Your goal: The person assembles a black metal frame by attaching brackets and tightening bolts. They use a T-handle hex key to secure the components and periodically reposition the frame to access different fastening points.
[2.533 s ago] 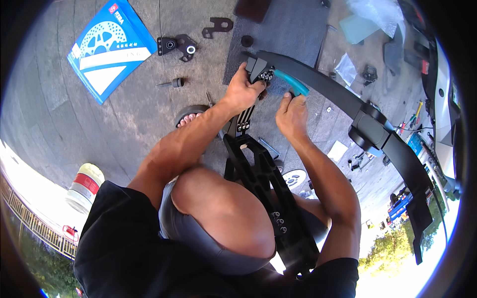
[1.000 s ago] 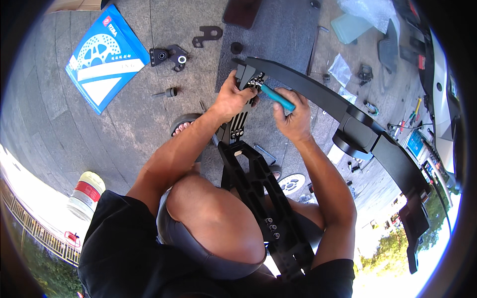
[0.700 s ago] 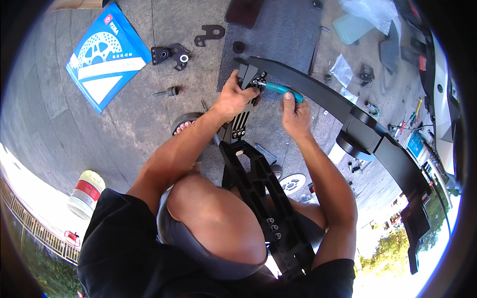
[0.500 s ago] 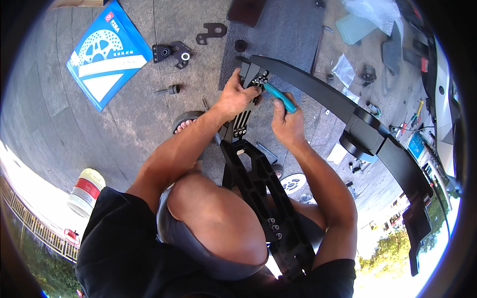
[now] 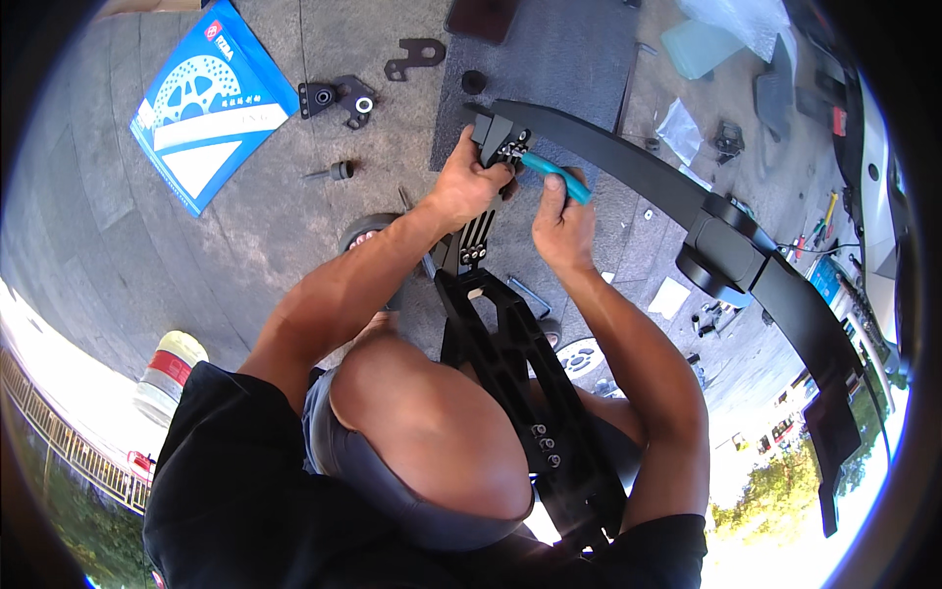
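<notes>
A long black metal bracket [image 5: 474, 234] with slots and bolts runs up from a black frame [image 5: 500, 319] between my legs. My left hand [image 5: 469, 185] is closed round its far end. My right hand [image 5: 564, 228] grips a teal-handled wrench [image 5: 557, 177], thumb along the handle. The wrench's metal head meets a cluster of bolts [image 5: 512, 151] beside my left fingertips; how it fits on them is too small to tell. From that end a long black curved fender [image 5: 613, 147] arches away to the right.
A blue-and-white packet [image 5: 211, 108], black brackets [image 5: 339, 98] and a bolt [image 5: 334, 171] lie on the paving at left. Beyond my hands is a dark mat [image 5: 549, 59]. Plastic bags [image 5: 679, 133], tools [image 5: 822, 221] and a brake disc [image 5: 579, 358] lie rightward. A tub [image 5: 169, 378] stands left.
The wrench handle has swung slightly, its free end moving up and right, with my right hand shifting a little upward. The fender's near end has moved slightly right. My left hand keeps its hold.
</notes>
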A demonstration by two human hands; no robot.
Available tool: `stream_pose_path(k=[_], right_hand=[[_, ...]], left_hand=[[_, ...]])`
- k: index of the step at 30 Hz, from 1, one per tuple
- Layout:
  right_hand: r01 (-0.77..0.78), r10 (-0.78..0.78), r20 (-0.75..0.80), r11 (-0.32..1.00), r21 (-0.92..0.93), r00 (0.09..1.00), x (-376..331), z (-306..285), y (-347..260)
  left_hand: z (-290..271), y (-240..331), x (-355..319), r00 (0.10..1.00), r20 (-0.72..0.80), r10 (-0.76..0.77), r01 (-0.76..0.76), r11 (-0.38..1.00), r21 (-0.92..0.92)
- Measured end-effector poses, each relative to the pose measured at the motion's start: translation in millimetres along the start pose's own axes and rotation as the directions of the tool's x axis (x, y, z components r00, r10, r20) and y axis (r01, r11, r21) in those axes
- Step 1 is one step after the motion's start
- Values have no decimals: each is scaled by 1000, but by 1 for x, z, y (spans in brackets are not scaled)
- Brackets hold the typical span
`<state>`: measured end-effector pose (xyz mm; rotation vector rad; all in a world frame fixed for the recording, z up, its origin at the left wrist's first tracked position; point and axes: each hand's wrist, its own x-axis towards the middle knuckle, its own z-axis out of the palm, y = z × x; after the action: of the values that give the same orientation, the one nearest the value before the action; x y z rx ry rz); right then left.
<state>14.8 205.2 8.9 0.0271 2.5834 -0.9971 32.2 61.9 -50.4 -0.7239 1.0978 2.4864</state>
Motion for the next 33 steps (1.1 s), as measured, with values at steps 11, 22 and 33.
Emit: stream_pose_path(k=[11, 22, 33], right_hand=[[-370, 412, -74, 871, 322, 908, -14, 20, -42], [-280, 290, 45, 853, 441, 956, -18, -5, -11], [134, -145, 37, 968, 211, 989, 0, -16, -12]], left_hand=[[2, 1, -1, 999, -46, 11, -6, 994, 107], [0, 0, 1, 1000, 4, -4, 4, 1000, -6], [-1, 2, -1, 1000, -4, 14, -14, 1000, -14]])
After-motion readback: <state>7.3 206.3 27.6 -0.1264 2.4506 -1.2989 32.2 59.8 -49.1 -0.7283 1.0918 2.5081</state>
